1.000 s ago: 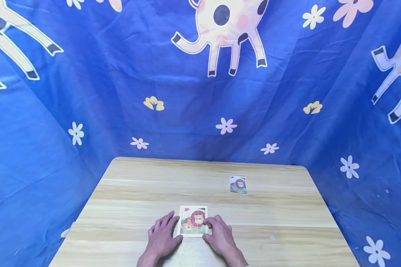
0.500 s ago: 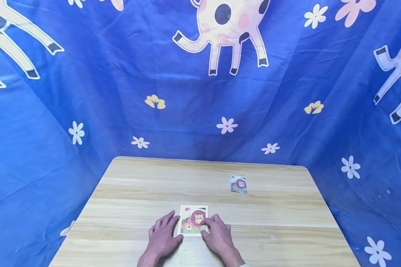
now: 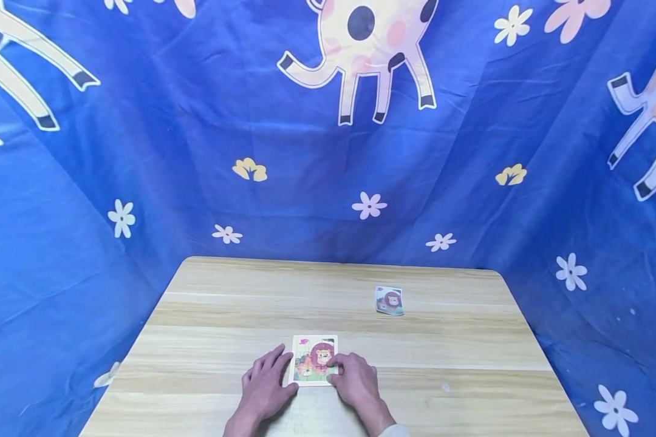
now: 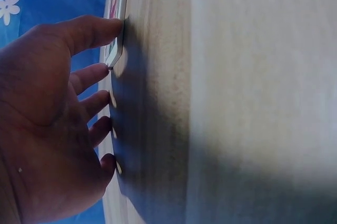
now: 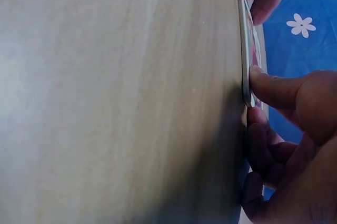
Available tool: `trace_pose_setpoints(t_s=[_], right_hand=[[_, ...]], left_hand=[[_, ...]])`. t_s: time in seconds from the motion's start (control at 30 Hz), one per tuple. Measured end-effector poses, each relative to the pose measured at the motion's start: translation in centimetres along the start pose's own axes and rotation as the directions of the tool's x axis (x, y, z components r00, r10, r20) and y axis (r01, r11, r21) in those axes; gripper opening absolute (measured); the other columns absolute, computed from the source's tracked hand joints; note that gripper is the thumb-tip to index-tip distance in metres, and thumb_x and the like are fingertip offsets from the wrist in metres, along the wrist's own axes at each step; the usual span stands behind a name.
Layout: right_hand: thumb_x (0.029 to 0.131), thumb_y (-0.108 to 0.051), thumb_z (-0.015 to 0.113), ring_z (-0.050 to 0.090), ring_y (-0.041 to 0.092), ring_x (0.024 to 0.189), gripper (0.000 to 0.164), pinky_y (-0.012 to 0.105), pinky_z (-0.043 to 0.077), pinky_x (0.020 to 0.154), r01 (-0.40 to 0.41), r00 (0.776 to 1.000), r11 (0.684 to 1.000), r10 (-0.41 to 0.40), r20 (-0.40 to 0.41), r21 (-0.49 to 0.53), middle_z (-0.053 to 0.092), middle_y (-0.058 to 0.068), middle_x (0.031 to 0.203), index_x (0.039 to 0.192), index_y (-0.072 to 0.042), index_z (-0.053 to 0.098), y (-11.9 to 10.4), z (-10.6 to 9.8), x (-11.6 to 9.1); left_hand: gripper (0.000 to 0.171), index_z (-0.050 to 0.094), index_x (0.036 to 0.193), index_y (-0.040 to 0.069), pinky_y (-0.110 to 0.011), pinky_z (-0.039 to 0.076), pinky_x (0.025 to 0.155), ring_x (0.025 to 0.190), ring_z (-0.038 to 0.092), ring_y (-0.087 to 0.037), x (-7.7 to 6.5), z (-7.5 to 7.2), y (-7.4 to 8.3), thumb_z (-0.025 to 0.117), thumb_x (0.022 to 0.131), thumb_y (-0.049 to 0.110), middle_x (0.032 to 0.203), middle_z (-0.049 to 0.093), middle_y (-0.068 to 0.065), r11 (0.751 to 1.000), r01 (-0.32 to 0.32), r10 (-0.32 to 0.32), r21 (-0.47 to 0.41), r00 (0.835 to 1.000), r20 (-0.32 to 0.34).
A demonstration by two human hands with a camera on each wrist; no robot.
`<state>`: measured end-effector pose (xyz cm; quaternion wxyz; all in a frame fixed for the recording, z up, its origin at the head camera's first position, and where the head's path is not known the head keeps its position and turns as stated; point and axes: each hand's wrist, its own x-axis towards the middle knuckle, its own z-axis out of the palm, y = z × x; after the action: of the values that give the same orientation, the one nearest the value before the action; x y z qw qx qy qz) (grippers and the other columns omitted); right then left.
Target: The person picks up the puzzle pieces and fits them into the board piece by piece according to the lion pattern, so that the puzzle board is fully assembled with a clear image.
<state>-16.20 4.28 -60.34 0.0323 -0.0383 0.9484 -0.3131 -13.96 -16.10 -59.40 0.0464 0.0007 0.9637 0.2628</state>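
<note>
A jigsaw puzzle (image 3: 311, 362) of a lion and a smaller animal lies flat in its pale frame on the table, near the front. My left hand (image 3: 264, 382) is at its left side, thumb at the near left corner and index finger along the left edge. In the left wrist view, the other fingers (image 4: 100, 129) rest loosely at the tabletop. On the right, my right hand (image 3: 358, 379) has its thumb and curled index finger over the puzzle's lower right part. The right wrist view shows the thumb (image 5: 274, 88) pressing the face, with the other fingers curled.
Farther back to the right lies a small picture card (image 3: 389, 301) with the same lion design, slightly curled at its near edge. The wooden table (image 3: 224, 315) is bordered by blue cloth (image 3: 306, 152) printed with flowers and animals.
My right thumb and index finger have shifted slightly left, from the puzzle's right edge onto its lower right part. My left hand keeps its place, and the head view shifts a little.
</note>
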Motion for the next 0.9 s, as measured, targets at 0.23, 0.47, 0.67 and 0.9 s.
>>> trace_pose_setpoints(t_s=[0.23,0.47,0.67,0.9], right_hand=[[0.075,-0.022,0.077,0.038,0.001,0.063,0.021,0.027,0.029,0.065,-0.004,1.000,1.000,0.004,-0.001,-0.001,0.045,-0.017,0.068,0.093,-0.034,0.075,0.1,0.2,-0.1],[0.074,-0.020,0.074,0.037,0.001,0.061,0.025,0.027,0.026,0.063,0.009,1.000,1.000,-0.009,-0.017,-0.014,0.044,-0.017,0.069,0.095,-0.034,0.074,0.3,0.3,-0.3],[0.076,-0.019,0.073,0.040,-0.001,0.066,0.029,0.025,0.030,0.065,0.046,0.999,0.999,-0.046,-0.021,0.017,0.048,-0.015,0.074,0.102,-0.032,0.073,0.9,0.0,-0.4],[0.078,-0.026,0.072,0.054,0.010,0.093,0.035,0.033,0.044,0.080,0.048,0.995,0.999,-0.047,-0.083,0.012,0.059,-0.010,0.098,0.113,-0.026,0.070,2.2,-1.2,-0.2]], left_hand=[[0.064,0.056,0.133,0.017,-0.066,0.030,0.100,0.133,0.038,-0.035,-0.1,0.0,-0.1,0.074,0.073,0.034,0.152,0.040,-0.007,1.000,0.005,-0.005,-0.007,1.000,-0.002],[0.065,0.056,0.133,0.017,-0.065,0.030,0.101,0.133,0.038,-0.034,-0.2,0.1,-0.1,0.074,0.073,0.035,0.152,0.040,-0.006,1.000,0.002,-0.002,-0.003,1.000,-0.010],[0.065,0.055,0.134,0.017,-0.066,0.030,0.100,0.133,0.038,-0.035,0.0,0.2,-0.3,0.074,0.074,0.036,0.152,0.041,-0.006,1.000,-0.006,0.006,-0.006,1.000,-0.011],[0.062,0.051,0.138,0.019,-0.063,0.030,0.102,0.135,0.037,-0.032,0.4,-0.5,-0.7,0.070,0.082,0.037,0.150,0.044,-0.005,0.996,0.027,-0.026,-0.080,0.999,0.020]])
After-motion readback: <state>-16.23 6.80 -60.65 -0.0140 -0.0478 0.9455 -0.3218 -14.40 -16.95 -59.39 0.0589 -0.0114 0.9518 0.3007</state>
